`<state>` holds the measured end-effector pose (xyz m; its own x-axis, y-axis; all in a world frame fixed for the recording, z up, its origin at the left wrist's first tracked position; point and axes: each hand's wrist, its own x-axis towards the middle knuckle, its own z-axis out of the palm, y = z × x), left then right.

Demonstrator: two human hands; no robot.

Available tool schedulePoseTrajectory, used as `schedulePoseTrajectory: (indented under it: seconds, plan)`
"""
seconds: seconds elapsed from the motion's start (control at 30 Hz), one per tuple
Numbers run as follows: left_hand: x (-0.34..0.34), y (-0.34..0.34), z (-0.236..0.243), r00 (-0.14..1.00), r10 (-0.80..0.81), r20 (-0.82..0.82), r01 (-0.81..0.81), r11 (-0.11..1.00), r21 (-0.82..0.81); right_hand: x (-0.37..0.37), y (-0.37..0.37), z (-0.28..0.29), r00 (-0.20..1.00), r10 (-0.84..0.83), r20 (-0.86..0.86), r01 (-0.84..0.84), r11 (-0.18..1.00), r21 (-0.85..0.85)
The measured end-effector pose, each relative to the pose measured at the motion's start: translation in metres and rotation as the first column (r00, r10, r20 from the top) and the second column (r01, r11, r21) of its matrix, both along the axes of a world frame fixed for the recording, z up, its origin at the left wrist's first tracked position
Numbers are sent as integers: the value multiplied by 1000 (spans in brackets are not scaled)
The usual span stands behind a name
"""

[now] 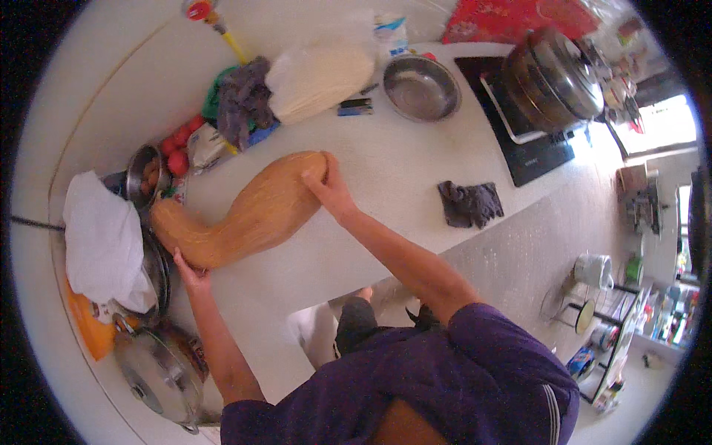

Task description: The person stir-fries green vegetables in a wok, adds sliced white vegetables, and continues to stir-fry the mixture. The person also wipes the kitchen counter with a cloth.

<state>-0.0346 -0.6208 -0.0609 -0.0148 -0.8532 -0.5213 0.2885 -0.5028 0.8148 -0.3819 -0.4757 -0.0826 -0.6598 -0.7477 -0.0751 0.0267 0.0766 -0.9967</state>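
A long, curved, tan squash (259, 208) lies across the pale counter (382, 170), its narrower end to the left and its bulging end to the right. My left hand (191, 271) grips the underside of the narrow end, close to the bend. My right hand (328, 185) is closed round the tip of the bulging end, thumb on top. Beyond the narrow end sit a steel bowl with round brown items (147, 178) and several red round items (178, 144).
A steel basin (421, 87) and pot (552, 78) on a black hob (534, 159) are at back right, a dark cloth (471, 204) below. A white cloth (104, 241) and lidded pot (156, 374) crowd the left. Bags (319, 78) line the back; a shelf (615, 326) stands right.
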Motion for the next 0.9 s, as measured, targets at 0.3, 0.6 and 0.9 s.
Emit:
schedulePoseTrajectory:
  seconds: [0.3, 0.6, 0.9]
  plan:
    - [5, 9, 6, 996, 28, 82, -25, 999, -32, -129, 188, 68, 403, 550, -731, -116, 824, 555]
    - [-55, 178, -26, 789, 156, 594, 83, 931, -355, -229, 298, 4, 334, 459, -823, -68, 883, 465]
    - [-289, 437, 9, 760, -412, 502, 537, 834, -129, -318, 437, -15, 367, 270, -890, 207, 909, 361]
